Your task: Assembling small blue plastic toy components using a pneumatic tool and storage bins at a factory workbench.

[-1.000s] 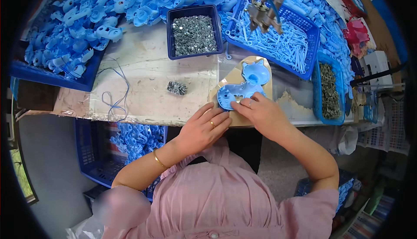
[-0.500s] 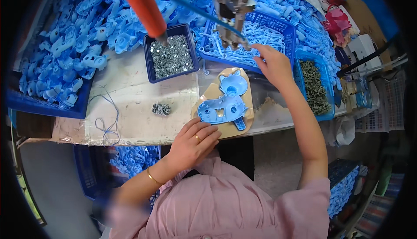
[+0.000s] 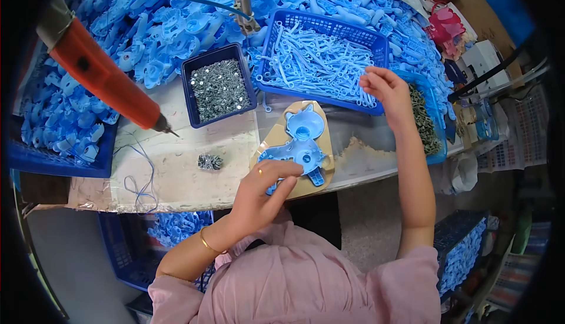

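Note:
A light-blue plastic shell (image 3: 308, 125) with a round upper part lies in a tan board fixture (image 3: 323, 183) at the table's front edge. My left hand (image 3: 262, 191) reaches over the shell's lower left part and covers some of it; its fingers are stretched, the thumb apart. Above the right rim of a blue basket (image 3: 378, 110), my right hand (image 3: 389, 95) is raised with its fingertips pinched together. Whatever they hold, if anything, is too small to make out. Slender light-blue plastic rods (image 3: 318, 59) with ring ends fill that basket.
An orange electric screwdriver (image 3: 106, 77) hangs at left, its bit above the table. A metal nozzle (image 3: 244, 6) hangs at the back. Small metal parts fill a dark-blue tray (image 3: 254, 97); a small pile (image 3: 209, 162) lies nearer. Dark screws (image 3: 425, 121) fill the right tray. Blue parts (image 3: 170, 18) heap behind.
My right hand has moved off the basket's contents to its right rim, fingers pinched. My left hand has slid further over the shell. The screwdriver and nozzle now appear further left.

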`<state>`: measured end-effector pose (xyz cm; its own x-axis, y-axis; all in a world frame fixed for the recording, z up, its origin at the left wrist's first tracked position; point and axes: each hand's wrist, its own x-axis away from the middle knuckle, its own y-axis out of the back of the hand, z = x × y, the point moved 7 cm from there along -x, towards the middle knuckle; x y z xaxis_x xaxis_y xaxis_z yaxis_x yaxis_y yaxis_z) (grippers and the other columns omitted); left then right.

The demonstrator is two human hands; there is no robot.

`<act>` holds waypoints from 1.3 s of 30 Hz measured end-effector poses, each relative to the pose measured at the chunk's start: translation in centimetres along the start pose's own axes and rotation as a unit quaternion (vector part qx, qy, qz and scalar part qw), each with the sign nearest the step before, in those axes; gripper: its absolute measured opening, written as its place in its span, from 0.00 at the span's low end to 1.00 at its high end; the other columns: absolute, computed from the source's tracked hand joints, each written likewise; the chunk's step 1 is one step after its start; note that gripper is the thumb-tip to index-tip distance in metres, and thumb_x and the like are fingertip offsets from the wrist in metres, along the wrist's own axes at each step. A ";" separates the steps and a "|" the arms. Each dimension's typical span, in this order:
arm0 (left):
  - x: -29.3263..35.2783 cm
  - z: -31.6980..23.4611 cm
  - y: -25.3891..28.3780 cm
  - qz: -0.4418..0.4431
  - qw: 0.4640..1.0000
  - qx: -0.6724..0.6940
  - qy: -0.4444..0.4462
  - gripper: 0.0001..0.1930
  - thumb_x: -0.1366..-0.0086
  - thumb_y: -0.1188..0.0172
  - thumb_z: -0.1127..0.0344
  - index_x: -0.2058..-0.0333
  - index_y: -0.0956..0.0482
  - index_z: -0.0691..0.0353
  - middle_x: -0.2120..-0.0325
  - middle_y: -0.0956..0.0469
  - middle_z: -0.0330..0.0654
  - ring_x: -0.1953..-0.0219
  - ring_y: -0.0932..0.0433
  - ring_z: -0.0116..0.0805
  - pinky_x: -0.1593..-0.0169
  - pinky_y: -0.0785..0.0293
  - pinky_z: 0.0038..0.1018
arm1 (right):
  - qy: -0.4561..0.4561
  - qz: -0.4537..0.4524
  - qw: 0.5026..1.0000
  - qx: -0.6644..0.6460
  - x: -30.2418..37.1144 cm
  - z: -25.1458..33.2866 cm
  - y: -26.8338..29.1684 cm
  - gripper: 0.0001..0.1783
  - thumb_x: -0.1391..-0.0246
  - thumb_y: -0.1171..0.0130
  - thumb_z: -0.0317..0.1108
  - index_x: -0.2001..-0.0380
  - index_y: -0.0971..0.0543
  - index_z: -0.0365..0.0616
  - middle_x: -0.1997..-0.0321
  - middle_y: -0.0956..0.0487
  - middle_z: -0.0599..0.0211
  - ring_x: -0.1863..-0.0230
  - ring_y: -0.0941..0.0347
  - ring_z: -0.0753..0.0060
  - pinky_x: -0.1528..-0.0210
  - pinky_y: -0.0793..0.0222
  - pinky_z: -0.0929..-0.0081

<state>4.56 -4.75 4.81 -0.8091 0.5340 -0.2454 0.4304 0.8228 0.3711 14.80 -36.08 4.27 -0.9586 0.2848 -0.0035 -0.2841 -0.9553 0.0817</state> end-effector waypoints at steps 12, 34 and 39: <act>-3.6 2.2 -3.6 -0.060 0.934 0.316 0.153 0.17 0.22 0.55 0.59 0.45 0.30 0.65 0.58 0.17 0.44 0.56 0.20 0.28 0.48 0.27 0.27 | -0.103 0.207 0.971 -0.062 14.8 -2.1 -8.1 0.07 0.35 0.43 0.31 0.60 0.21 0.37 0.63 0.17 0.63 0.63 0.19 0.75 0.61 0.22 0.77; -1.5 1.6 -3.5 0.033 0.946 0.251 0.205 0.12 0.24 0.51 0.64 0.52 0.26 0.66 0.71 0.21 0.37 0.65 0.25 0.21 0.57 0.30 0.21 | 0.023 0.001 0.968 0.251 3.9 -0.2 11.0 0.10 0.39 0.42 0.26 0.56 0.18 0.40 0.66 0.20 0.71 0.67 0.24 0.80 0.63 0.28 0.79; -2.5 1.8 -4.0 0.024 0.950 0.265 0.163 0.08 0.26 0.48 0.67 0.54 0.32 0.65 0.70 0.21 0.39 0.64 0.23 0.23 0.54 0.29 0.22 | 0.033 0.219 0.958 0.180 8.6 3.0 -1.4 0.10 0.41 0.41 0.25 0.57 0.17 0.38 0.66 0.20 0.73 0.66 0.25 0.82 0.63 0.29 0.81</act>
<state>5.60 -9.02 2.32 -0.8271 0.5560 0.0819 0.5416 0.8275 -0.1483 6.98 -32.09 7.16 -0.9869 -0.1540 0.0473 0.1593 -0.8892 0.4288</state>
